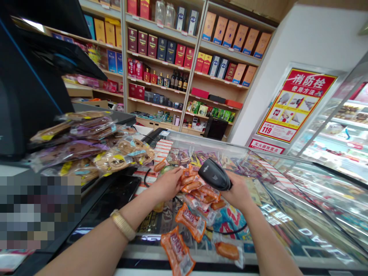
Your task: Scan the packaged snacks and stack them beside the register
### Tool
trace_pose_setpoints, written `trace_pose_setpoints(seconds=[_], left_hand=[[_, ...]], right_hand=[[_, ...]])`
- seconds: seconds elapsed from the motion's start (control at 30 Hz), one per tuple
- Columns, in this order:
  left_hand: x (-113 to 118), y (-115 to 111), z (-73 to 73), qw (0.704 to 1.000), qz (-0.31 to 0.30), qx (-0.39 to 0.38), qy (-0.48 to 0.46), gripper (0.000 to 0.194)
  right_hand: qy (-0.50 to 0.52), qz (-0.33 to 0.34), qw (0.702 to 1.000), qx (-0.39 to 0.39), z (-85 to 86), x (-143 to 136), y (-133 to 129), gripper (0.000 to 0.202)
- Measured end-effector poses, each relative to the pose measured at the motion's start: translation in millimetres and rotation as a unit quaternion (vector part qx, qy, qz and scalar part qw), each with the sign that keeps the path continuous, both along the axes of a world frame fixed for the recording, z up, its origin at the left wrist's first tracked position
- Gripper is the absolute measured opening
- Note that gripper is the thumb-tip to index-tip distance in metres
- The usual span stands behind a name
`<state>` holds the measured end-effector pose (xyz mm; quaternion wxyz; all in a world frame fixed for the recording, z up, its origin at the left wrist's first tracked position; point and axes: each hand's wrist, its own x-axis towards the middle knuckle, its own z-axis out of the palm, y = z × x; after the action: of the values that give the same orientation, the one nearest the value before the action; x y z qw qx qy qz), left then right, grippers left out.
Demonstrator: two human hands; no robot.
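My right hand (238,191) is wrapped round the grip of a black handheld barcode scanner (213,173), whose head points left over a pile of packaged sausages (201,193). My left hand (169,183) is closed at the left edge of that pile, pinching an orange-and-clear sausage packet (188,172); its fingertips are partly hidden. Nearer me on the glass counter (146,249) lie two orange sausage packets (178,251) and a clear packet (227,251) with one sausage. Another sausage packet (160,165) rests beyond my left wrist.
Bagged flat brown snacks (86,142) are heaped at the left, beside a black checkout terminal (25,84). A black cable (227,232) curves across the counter. Boxes and bottles fill the back shelves (161,61). A red fire-hydrant poster (297,103) hangs on the right pillar.
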<state>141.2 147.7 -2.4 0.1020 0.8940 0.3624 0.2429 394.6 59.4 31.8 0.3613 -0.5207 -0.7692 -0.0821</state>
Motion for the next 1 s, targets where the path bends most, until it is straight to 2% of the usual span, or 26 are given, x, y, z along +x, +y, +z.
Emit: trace_pose_setpoints(seconds=[0.1,0.2,0.4,0.57,0.8,0.9,1.0], left_hand=[[2.1,4.3,-8.7,0.999,-0.037,-0.015,-0.016,0.053],[2.2,6.0,-8.4,0.999,-0.038,-0.009,-0.025,0.048],[2.9,2.4,0.4,1.0,0.018,-0.008,-0.005,0.019],[0.9,-2.1,4.4,0.999,0.039,-0.017,-0.005,0.012],[-6.9,-2.8,17.5,0.992,0.127,-0.001,0.007,0.015],[-8.1,-3.1,26.0,0.987,0.155,-0.01,-0.037,0.014],[-8.6,0.3,30.8,0.972,0.183,-0.039,-0.14,0.009]], right_hand=[[0.0,0.001,1.0,0.008,0.5,-0.3,-0.4,0.017],[0.005,0.004,1.0,0.012,0.9,-0.4,-0.8,0.017],[0.004,0.004,1.0,-0.002,0.8,-0.3,-0.5,0.015],[0.002,0.002,1.0,-0.006,-0.5,0.8,1.2,0.014],[0.005,-0.005,1.0,-0.016,-3.7,2.6,1.5,0.01],[0.003,-0.007,1.0,-0.012,-2.4,0.9,0.9,0.007],[0.001,-0.003,1.0,-0.004,-0.2,-1.0,0.2,0.006]])
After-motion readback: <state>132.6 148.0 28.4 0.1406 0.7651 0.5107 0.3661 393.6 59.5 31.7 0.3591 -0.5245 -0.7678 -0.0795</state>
